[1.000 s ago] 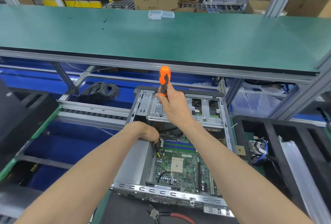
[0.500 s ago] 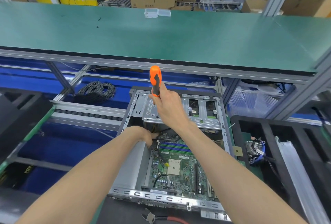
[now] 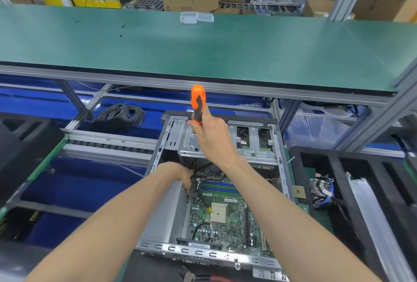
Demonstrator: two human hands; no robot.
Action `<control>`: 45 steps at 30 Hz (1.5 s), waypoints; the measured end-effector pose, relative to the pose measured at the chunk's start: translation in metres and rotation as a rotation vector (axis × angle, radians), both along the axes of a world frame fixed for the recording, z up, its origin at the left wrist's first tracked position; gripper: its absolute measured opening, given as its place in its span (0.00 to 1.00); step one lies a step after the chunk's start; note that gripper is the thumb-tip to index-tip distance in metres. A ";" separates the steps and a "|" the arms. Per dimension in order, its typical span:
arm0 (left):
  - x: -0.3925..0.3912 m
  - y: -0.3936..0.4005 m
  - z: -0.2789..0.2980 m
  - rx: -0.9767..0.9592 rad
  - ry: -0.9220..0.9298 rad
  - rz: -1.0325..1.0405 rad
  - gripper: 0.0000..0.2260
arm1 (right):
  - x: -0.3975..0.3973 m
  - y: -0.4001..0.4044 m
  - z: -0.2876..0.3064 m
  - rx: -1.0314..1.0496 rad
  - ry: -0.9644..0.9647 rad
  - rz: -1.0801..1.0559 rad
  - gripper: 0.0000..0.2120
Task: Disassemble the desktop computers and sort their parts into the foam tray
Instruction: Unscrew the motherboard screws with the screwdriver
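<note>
An open desktop computer case (image 3: 281, 164) lies in front of me, its green motherboard (image 3: 225, 216) exposed. My right hand (image 3: 211, 137) is over the silver drive cage (image 3: 252, 146) at the case's far end, gripping an orange-and-black screwdriver (image 3: 198, 103) upright; its tip is hidden behind the hand. My left hand (image 3: 184, 176) rests on the top edge of the grey power supply (image 3: 165, 214) at the case's left side, fingers curled over it near the cables. The black foam tray (image 3: 338, 168) stands to the right, holding a bundle of blue cables (image 3: 322, 191).
A green shelf (image 3: 203, 56) overhangs the far end of the case, with two small clear boxes (image 3: 196, 17) on it. A coil of black cable (image 3: 121, 115) lies at the back left. Red-handled pliers (image 3: 203, 278) lie at the near edge. Another black tray (image 3: 20, 144) is on the left.
My right hand has stayed over the drive cage with the screwdriver upright. The view has shifted slightly, and my left hand stays on the power supply's edge.
</note>
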State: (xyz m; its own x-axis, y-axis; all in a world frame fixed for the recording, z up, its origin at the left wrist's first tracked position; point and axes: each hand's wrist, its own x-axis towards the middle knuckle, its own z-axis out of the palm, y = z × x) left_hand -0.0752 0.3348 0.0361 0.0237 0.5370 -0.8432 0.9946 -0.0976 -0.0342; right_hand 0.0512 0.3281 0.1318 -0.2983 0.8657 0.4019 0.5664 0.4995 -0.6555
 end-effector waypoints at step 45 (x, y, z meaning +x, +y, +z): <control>-0.010 -0.015 0.023 0.314 -0.421 0.143 0.17 | 0.015 -0.041 0.046 0.200 0.159 -0.064 0.10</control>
State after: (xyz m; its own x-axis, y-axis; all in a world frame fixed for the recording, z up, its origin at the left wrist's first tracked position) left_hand -0.0854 0.3193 0.0595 0.2330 0.7843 -0.5749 0.9311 -0.0093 0.3646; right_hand 0.0664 0.2872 0.1776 -0.1650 0.7791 0.6048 0.4986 0.5950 -0.6304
